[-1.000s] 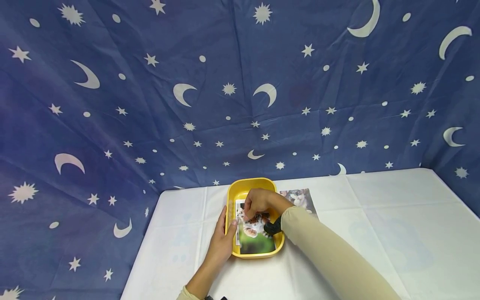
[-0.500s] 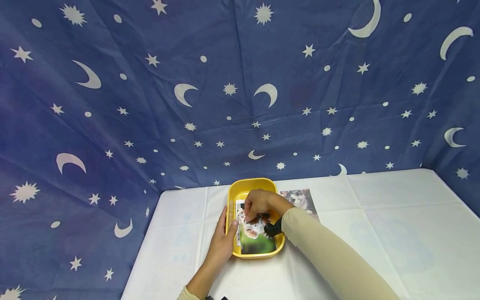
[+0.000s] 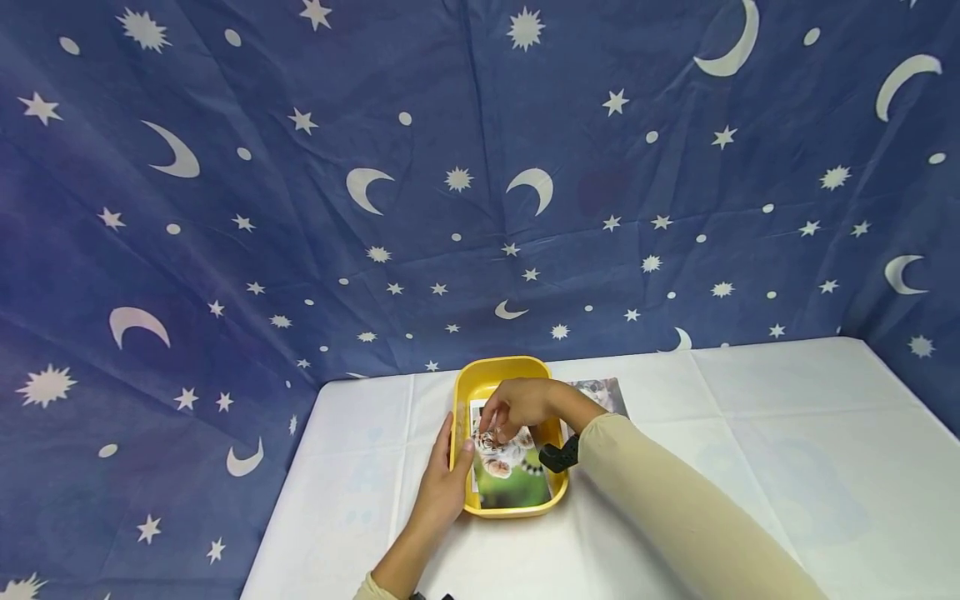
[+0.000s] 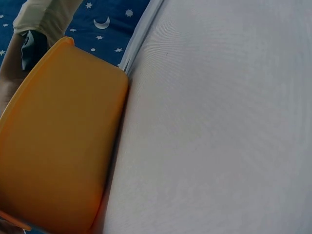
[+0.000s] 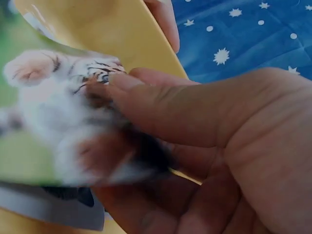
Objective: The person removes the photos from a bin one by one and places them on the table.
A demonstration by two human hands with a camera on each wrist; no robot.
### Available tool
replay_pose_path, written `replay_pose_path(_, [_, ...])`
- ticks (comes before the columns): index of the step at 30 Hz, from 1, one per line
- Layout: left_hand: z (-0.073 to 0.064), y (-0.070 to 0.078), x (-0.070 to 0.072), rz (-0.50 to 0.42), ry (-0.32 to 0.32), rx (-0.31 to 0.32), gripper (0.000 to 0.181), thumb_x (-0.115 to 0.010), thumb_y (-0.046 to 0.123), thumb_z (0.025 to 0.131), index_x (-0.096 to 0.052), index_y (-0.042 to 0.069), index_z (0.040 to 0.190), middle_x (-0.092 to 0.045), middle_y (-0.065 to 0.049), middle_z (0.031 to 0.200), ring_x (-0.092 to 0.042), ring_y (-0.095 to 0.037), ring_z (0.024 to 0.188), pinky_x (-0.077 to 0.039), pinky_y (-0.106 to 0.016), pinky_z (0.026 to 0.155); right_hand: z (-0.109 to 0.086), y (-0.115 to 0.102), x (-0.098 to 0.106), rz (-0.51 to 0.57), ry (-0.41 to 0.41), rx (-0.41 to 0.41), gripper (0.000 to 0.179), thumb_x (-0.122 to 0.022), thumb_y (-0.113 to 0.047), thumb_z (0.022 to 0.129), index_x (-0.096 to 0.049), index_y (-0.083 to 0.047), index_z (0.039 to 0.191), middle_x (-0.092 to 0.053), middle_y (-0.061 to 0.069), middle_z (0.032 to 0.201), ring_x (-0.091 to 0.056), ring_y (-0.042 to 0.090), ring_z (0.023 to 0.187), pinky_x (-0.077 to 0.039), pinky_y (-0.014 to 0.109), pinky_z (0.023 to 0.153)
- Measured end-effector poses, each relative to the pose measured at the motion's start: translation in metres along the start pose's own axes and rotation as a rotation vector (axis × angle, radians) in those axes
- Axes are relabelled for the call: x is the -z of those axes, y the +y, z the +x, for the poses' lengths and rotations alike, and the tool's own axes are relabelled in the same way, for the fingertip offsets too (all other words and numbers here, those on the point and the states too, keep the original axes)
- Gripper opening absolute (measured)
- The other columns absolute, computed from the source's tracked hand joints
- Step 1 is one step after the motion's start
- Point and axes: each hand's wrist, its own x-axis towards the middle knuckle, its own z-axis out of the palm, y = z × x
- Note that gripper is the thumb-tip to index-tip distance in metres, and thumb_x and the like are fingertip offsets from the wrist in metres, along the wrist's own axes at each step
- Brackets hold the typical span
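Observation:
A yellow plastic tray (image 3: 512,513) stands on the white table. Along its left side my left hand (image 3: 444,483) grips the wall, thumb at the rim and fingers outside. Inside lies a photo of a tiger cub (image 3: 513,487), on top of another white-edged sheet (image 3: 474,479). My right hand (image 3: 521,402) reaches in from the right and pinches the tiger photo near its far edge. The right wrist view shows the thumb on the picture (image 5: 53,107) and fingers beneath it. From the left wrist only the tray's outer wall (image 4: 63,141) shows, my left fingers being hidden.
A photo of a cat (image 3: 611,393) lies on the table at the tray's right, partly covered by my right forearm. White cloth (image 3: 750,450) spreads over the table. Behind and to the sides hangs a blue curtain (image 3: 420,308) with moons and stars.
My right hand has shifted slightly right and its fingers have spread a little. More of the tiger's face shows, and more of the cat photo is covered. My left hand stays put.

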Motion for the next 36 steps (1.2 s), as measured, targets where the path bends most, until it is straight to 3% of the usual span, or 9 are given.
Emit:
replay_pose_path(6, [0.000,-0.001,0.001,0.017,0.002,0.002,0.068,-0.050,0.048,0.106,-0.021,0.030,0.164,-0.025,-0.016,0.168,-0.023,-0.047,0.152,-0.019,-0.068,0.121,-0.011,-0.001,-0.002,-0.079,0.060,0.047,0.037,-0.070,0.003,0.091,-0.073,-0.018,0.122,-0.075,-0.002,0.089,-0.059,0.018,0.054,-0.057,0.034,0.055])
replay_pose_path(12, [-0.001,-0.002,0.000,-0.007,-0.009,-0.006,0.068,-0.051,0.045,0.106,-0.021,0.028,0.164,-0.025,-0.016,0.169,-0.022,-0.045,0.153,-0.018,-0.066,0.122,-0.024,0.004,-0.002,-0.049,0.198,0.104,0.026,-0.072,-0.002,0.092,-0.073,-0.017,0.112,-0.074,0.000,0.083,-0.061,0.022,0.054,-0.055,0.033,0.053])
replay_pose_path(17, [-0.001,-0.002,-0.001,-0.001,-0.002,0.012,0.067,-0.050,0.046,0.106,-0.021,0.030,0.164,-0.025,-0.015,0.169,-0.024,-0.046,0.153,-0.020,-0.066,0.122,-0.041,0.011,0.005,0.009,0.312,0.166,0.026,-0.075,-0.008,0.092,-0.076,-0.019,0.115,-0.070,0.003,0.080,-0.061,0.023,0.050,-0.057,0.036,0.052])
replay_pose_path(24, [-0.001,0.001,-0.001,-0.017,-0.005,0.002,0.068,-0.053,0.043,0.106,-0.022,0.028,0.164,-0.025,-0.014,0.169,-0.022,-0.043,0.154,-0.019,-0.064,0.123,-0.073,0.025,0.021,0.188,0.465,0.118,0.035,-0.078,-0.015,0.091,-0.072,-0.015,0.125,-0.070,0.008,0.094,-0.064,0.020,0.059,-0.061,0.043,0.059])
replay_pose_path(28, [-0.002,0.002,-0.001,-0.034,-0.015,0.003,0.068,-0.054,0.041,0.106,-0.022,0.028,0.164,-0.025,-0.014,0.169,-0.024,-0.042,0.153,-0.020,-0.064,0.123,-0.096,0.037,0.030,0.280,0.531,0.097,0.032,-0.078,-0.015,0.091,-0.069,-0.011,0.121,-0.063,0.012,0.097,-0.064,0.020,0.069,-0.061,0.042,0.059])
replay_pose_path(36, [-0.002,0.003,0.000,0.006,0.006,0.001,0.067,-0.053,0.043,0.106,-0.023,0.028,0.164,-0.027,-0.016,0.168,-0.024,-0.044,0.153,-0.021,-0.065,0.122,-0.141,0.068,0.035,0.332,0.592,0.036,0.033,-0.078,-0.029,0.092,-0.069,-0.016,0.121,-0.058,0.012,0.101,-0.062,0.019,0.076,-0.062,0.044,0.063])
